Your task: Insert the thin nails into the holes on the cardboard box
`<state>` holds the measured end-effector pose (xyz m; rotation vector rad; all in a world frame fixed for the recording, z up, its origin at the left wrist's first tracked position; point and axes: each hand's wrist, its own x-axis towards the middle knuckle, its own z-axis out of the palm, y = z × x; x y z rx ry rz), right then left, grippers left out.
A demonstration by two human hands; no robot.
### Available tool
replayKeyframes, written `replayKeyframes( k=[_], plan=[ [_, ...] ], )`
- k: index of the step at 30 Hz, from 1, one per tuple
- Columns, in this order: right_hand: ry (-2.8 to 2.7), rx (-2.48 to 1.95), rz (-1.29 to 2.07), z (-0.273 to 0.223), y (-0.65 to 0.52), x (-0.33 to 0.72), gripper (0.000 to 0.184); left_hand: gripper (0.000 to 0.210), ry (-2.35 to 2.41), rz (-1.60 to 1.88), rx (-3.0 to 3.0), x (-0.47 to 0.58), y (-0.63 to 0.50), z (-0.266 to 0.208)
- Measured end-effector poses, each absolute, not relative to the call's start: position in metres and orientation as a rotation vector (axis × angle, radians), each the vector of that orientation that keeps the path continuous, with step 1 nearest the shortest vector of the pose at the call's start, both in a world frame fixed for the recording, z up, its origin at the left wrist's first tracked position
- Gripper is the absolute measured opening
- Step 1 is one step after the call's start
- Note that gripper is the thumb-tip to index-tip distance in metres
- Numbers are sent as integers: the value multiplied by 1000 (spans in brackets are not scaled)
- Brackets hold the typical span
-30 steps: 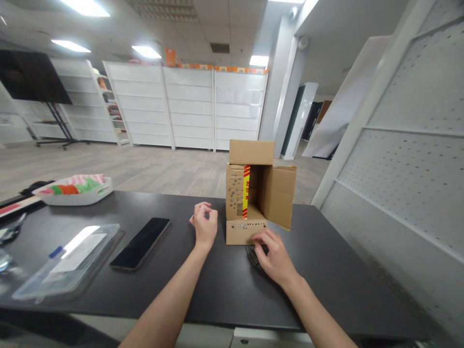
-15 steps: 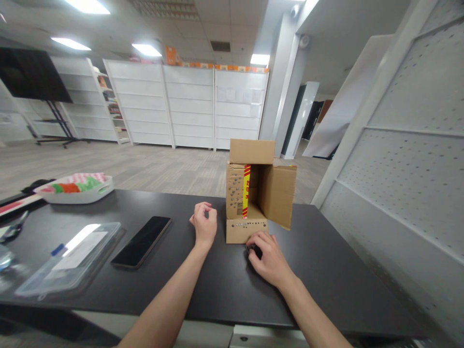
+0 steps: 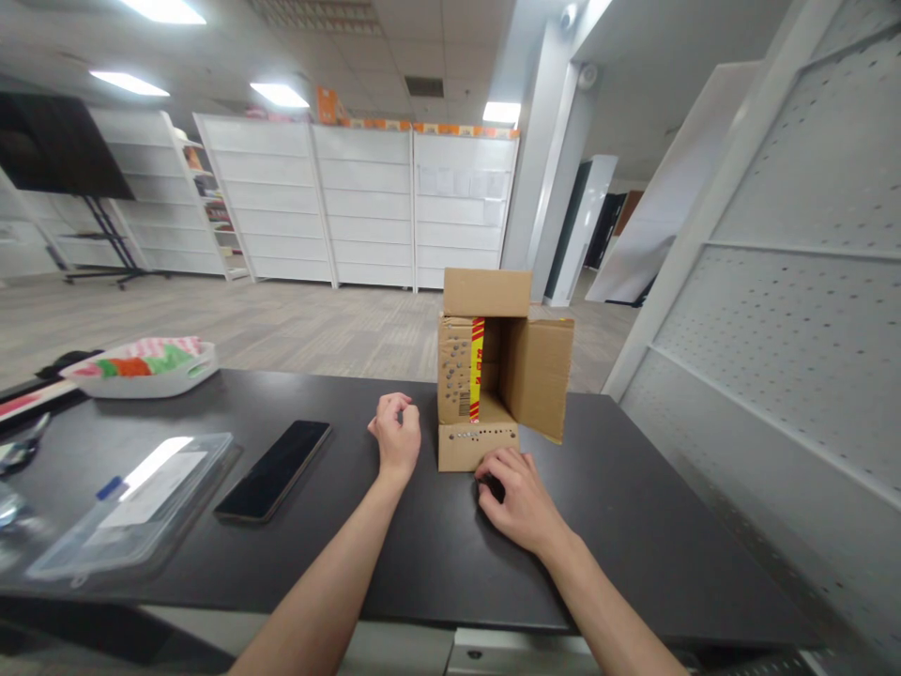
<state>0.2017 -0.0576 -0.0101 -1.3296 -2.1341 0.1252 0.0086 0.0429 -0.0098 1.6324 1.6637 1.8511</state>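
Note:
An open cardboard box (image 3: 454, 376) lies on its side on the dark table, its opening facing me. A strip of yellow and red tape (image 3: 477, 371) runs down its left flap, and small round dots mark that flap and the lower one (image 3: 461, 453). Just left of the box, my left hand (image 3: 396, 434) rests with its fingers curled into a loose fist. My right hand (image 3: 517, 498) is at the lower flap's right corner, fingers bent down toward the tabletop. Something dark shows between its thumb and fingers, but whether it is an object or shadow is unclear.
A black phone (image 3: 274, 469) and a clear plastic case (image 3: 133, 507) lie to the left. Behind them stands a white tray (image 3: 151, 383) with colourful items. A perforated white panel (image 3: 795, 310) borders the table's right side (image 3: 668, 526).
The view has shifted very slightly. Both hands and the box keep nearly the same places.

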Motion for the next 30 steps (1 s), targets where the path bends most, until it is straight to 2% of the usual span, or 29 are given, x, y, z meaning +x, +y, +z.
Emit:
replayKeyframes(
  k=[9,18,30],
  plan=[
    [-2158,-1330,121,-10,-57,202,11,16,1646,1854,1645,9,43,-10],
    [-2153,-1355,65,-10,-56,202,18,16,1671,1830,1647,9,42,-9],
    [-2160,-1353,118,-9,-57,201,14,18,1649,1839,1635,9,42,-9]
  ],
)
